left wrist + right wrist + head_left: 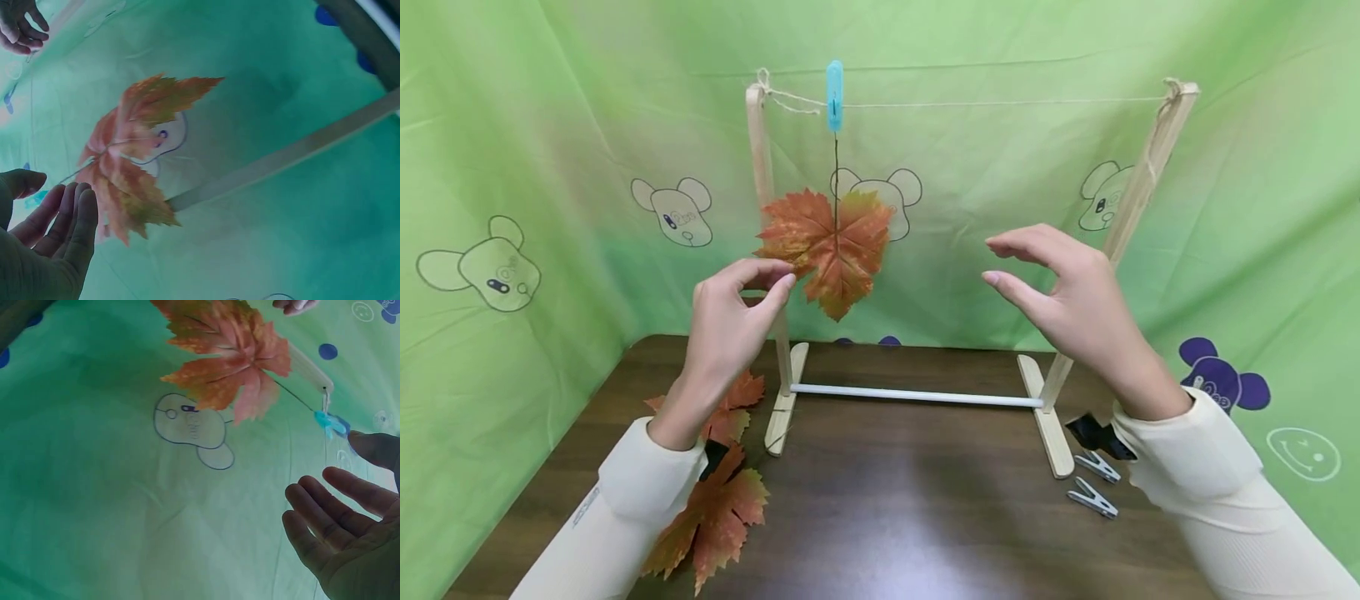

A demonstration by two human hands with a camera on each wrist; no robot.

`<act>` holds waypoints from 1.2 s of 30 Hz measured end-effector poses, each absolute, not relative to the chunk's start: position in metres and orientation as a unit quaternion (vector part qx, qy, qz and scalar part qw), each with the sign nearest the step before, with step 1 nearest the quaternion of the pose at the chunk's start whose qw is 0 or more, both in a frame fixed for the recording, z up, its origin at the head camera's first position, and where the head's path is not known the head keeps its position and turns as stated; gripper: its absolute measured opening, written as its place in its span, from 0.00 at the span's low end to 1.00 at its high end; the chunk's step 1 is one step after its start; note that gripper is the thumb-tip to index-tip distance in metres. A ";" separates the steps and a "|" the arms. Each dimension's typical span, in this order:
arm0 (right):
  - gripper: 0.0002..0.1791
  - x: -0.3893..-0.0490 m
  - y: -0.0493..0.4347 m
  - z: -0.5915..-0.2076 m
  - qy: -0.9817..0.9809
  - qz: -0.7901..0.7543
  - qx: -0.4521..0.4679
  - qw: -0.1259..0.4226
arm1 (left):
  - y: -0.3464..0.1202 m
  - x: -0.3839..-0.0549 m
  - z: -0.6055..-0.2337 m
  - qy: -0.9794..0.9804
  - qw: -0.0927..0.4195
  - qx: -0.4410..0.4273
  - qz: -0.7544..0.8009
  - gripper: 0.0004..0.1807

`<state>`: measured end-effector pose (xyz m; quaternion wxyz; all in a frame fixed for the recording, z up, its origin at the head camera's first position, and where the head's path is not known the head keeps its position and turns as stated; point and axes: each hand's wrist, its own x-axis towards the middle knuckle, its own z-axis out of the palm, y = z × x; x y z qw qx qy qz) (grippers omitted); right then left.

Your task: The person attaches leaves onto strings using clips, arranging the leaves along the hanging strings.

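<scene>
An orange-red maple leaf (838, 242) hangs by its thin stem from a blue clothespin (835, 96), which is clipped to a string (1000, 103). At the leaf's left edge in the head view is my left hand (726, 312). The left wrist view shows a gap between that thumb and the fingers (81, 231), with the leaf (125, 156) beyond them. My right hand (1067, 292) is raised to the right of the leaf, thumb and fingers apart, holding nothing. In the right wrist view the clothespin (331, 423) appears beyond the right thumb.
The string spans two wooden posts (1138, 192) on wooden feet, joined low down by a white rod (917, 395). More maple leaves (722, 517) lie on the brown table (880, 500) under my left forearm. Grey clothespins (1093, 498) lie near the right foot. A green patterned cloth (962, 42) hangs behind.
</scene>
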<state>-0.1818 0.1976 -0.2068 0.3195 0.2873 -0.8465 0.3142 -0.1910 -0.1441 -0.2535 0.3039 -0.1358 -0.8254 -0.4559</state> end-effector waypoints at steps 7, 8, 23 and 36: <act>0.19 -0.179 0.205 -0.225 -0.850 0.301 0.296 0.314 | -0.157 -0.187 -0.272 -0.848 0.267 -0.121 -0.442 0.09; 0.19 -0.178 0.206 -0.227 -0.852 0.297 0.296 0.313 | -0.159 -0.186 -0.274 -0.850 0.264 -0.120 -0.440 0.09; 0.21 -0.165 0.234 -0.262 -0.877 0.283 0.260 0.289 | -0.175 -0.178 -0.308 -0.878 0.207 -0.113 -0.417 0.11; 0.18 -0.153 0.254 -0.293 -0.894 0.284 0.218 0.271 | -0.184 -0.176 -0.337 -0.884 0.167 -0.098 -0.426 0.11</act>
